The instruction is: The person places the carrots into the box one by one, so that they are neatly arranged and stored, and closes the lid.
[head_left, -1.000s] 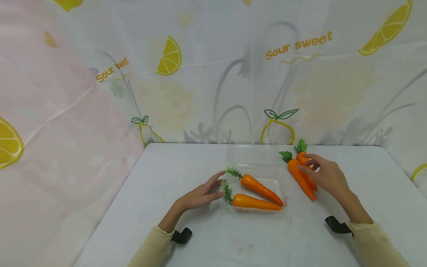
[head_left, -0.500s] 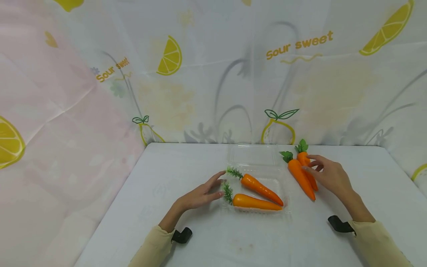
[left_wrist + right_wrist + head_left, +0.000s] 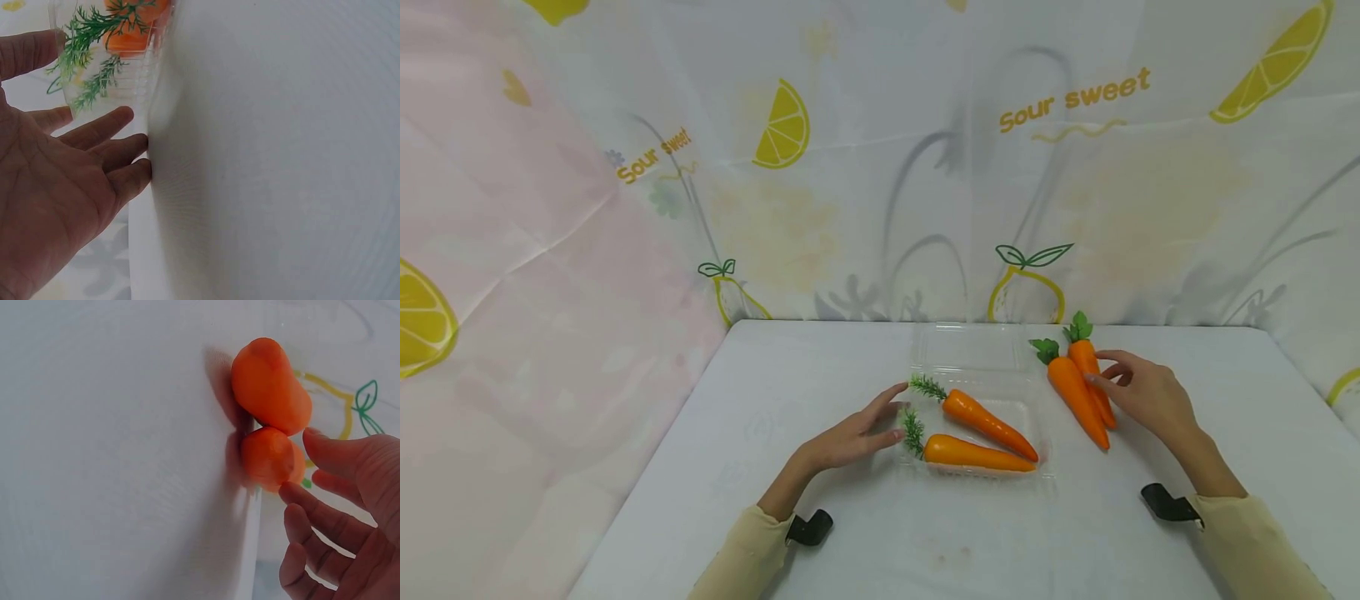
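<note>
Moved slightly right: bare right hand (image 3: 1152,403), fingers loosely parted, gripping nothing. Clear plastic hinged box (image 3: 1022,414) lay open; left hand (image 3: 850,439), fingers spread, apparently steadied its edge. Inside: two glossy, feathery-topped orange carrots (image 3: 990,424). Near right hand: two broad-leaved orange carrots (image 3: 1077,402).

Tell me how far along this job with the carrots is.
Seemingly done: two feathery-topped carrots lie in the clear box. In hand: the left hand is at the box's side; the right hand is beside two leafy-topped carrots on the table, apparently gripping neither. Left, perhaps: packing those two, then closing the open lid.
</note>
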A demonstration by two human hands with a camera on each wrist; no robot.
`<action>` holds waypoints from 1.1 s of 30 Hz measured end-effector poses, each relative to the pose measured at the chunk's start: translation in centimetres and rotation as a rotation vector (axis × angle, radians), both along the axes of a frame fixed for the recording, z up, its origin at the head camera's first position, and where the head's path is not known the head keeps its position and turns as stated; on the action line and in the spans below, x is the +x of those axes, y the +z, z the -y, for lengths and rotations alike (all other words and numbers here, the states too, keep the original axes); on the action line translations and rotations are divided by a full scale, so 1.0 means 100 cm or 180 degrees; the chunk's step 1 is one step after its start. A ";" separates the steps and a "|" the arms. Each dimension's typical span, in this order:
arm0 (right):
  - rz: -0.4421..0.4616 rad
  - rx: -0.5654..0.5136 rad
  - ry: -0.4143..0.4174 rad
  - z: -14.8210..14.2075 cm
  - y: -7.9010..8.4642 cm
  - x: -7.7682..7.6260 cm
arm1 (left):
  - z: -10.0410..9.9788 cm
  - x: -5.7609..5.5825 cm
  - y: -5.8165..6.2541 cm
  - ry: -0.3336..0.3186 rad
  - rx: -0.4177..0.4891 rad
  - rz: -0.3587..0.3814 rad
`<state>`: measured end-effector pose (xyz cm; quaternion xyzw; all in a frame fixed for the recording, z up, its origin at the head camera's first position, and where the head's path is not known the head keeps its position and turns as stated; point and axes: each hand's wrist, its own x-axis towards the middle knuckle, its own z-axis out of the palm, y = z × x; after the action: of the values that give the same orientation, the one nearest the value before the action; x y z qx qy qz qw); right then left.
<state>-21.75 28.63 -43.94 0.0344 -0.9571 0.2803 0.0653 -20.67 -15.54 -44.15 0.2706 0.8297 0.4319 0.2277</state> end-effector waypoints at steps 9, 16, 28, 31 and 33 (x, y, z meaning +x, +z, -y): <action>0.0098 0.0005 0.0025 -0.002 -0.005 -0.002 | 0.000 -0.001 -0.001 0.0019 -0.0005 0.0034; 0.0291 0.0051 0.0056 -0.004 -0.005 -0.003 | 0.000 0.000 0.000 0.0029 -0.0004 0.0049; 0.0660 0.0020 -0.0008 -0.005 0.003 -0.003 | -0.001 0.000 -0.002 0.0052 -0.0029 0.0059; 0.0660 0.0019 -0.0047 -0.004 0.005 -0.003 | -0.001 0.000 -0.002 0.0057 -0.0030 0.0066; 0.0652 0.0010 -0.0070 -0.003 0.007 -0.002 | 0.000 0.000 -0.002 0.0060 -0.0037 0.0068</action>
<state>-21.90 28.98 -43.24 -0.0049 -0.9595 0.2801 -0.0300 -20.63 -15.50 -44.32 0.2569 0.8322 0.4321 0.2340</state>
